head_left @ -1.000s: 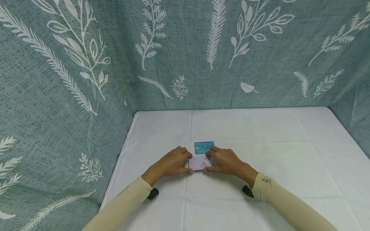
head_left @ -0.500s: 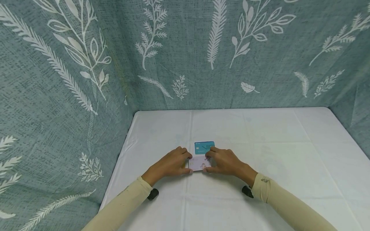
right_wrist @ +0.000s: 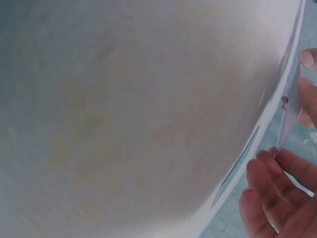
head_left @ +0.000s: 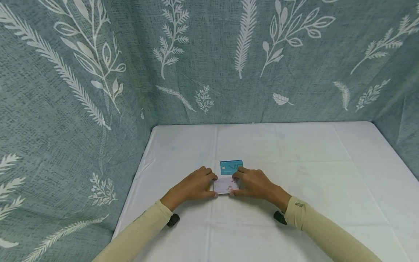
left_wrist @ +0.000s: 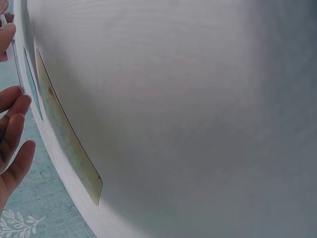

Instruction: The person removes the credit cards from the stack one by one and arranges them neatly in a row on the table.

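Both hands pinch a pale pink printed card [head_left: 225,185] by its two short ends, above the white table. My left hand [head_left: 198,182] has its thumb at the near corner and a forefinger at the far one. On the opposite end, my right hand [head_left: 255,182] grips the same way, its other fingers loosely bent in the right wrist view. Just beyond the pink card lies a blue card [head_left: 229,167] with a chip and large lettering, its right corner covered by the right fingers. The left wrist view shows a yellow-green card [left_wrist: 69,129] on the table, mostly hidden behind my left hand in the head view.
A white cloth [head_left: 294,153] covers the table. Green-blue curtains [head_left: 209,62] with white leaf prints hang behind and at the sides. Small black devices [head_left: 173,220] show under both wrists.
The pink card has shifted very slightly left and toward me. Both hands keep the same grip, and the blue card has stayed in place.
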The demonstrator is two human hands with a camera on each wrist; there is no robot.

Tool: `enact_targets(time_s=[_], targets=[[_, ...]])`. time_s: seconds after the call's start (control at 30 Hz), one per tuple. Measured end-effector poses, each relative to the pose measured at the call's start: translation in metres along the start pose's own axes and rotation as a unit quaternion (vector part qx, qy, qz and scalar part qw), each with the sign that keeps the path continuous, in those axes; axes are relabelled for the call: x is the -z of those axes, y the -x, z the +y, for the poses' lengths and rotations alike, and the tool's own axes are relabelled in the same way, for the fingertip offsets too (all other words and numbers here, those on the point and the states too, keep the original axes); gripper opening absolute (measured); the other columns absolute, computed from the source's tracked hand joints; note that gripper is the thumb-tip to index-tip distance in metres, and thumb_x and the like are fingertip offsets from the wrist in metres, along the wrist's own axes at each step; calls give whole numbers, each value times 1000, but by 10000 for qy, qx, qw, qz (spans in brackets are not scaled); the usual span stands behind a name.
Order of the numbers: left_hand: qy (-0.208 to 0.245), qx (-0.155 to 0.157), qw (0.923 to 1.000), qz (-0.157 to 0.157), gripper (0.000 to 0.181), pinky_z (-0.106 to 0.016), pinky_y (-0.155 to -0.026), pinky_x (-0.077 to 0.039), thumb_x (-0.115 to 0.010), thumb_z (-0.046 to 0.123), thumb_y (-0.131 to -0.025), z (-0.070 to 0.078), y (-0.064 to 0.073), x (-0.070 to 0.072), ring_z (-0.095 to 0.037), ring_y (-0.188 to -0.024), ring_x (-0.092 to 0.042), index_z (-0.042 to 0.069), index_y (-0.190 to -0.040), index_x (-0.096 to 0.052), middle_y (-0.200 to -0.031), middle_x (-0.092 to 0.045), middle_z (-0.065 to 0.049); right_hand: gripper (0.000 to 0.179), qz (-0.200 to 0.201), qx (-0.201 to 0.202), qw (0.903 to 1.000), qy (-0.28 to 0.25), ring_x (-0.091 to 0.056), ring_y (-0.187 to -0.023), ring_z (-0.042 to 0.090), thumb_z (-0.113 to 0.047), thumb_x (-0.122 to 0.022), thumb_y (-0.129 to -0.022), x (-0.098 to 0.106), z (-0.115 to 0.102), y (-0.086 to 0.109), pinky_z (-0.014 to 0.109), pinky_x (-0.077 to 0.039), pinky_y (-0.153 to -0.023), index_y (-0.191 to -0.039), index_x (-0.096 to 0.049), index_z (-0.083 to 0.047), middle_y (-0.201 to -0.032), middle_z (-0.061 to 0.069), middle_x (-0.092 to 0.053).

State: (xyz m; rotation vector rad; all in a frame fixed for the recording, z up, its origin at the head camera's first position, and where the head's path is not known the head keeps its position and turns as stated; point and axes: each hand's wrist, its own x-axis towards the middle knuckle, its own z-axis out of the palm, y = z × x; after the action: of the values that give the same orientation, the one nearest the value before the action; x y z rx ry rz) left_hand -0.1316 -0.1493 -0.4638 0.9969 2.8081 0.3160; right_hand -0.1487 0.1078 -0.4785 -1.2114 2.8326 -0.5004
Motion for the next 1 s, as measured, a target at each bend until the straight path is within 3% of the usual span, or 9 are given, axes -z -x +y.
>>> enact_targets(time_s=[1.0], targets=[[-224, -212, 9995, -13, 51, -34, -90, -49, -76, 45, -87, -4, 0, -4, -19, -101, -54, 9, -121, -68, -114, -65, -5, 54, -193, 89, 9997, 148, -45, -64, 4, -54, -80, -80, -2, -1, -2, 19, -39, -54, -112, -73, -11, -92, -2, -62]])
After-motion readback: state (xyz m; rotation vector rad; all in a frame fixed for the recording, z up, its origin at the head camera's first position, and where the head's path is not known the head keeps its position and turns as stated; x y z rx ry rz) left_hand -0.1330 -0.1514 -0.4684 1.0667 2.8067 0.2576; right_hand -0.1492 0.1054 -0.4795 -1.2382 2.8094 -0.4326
